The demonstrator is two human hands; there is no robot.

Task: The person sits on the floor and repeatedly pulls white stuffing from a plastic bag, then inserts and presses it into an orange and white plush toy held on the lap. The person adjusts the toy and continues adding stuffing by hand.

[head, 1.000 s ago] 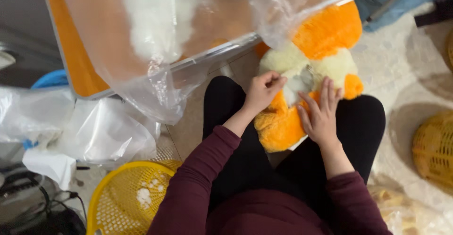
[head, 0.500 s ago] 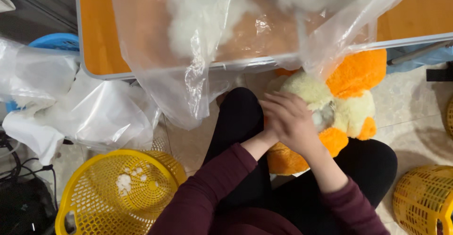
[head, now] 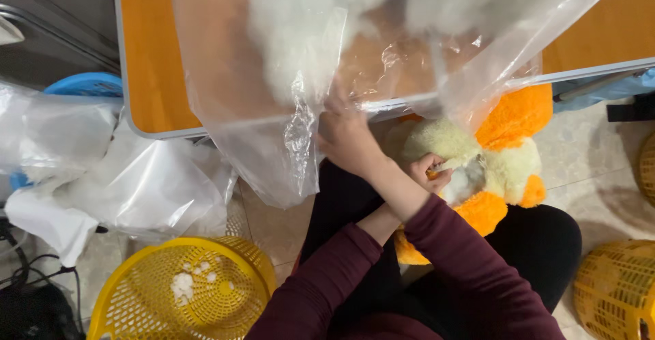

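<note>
Your right hand (head: 348, 132) crosses over your left forearm and reaches the hanging edge of the clear plastic bag (head: 286, 101) of white stuffing; its fingers are hidden, so the grip cannot be told. Your left hand (head: 426, 173) pinches the opening of the one orange-and-cream plush toy (head: 498, 169) on your lap, just below the table edge (head: 157, 108). Two yellow baskets (head: 184, 292) flank your knees, leaving little floor room.
</note>
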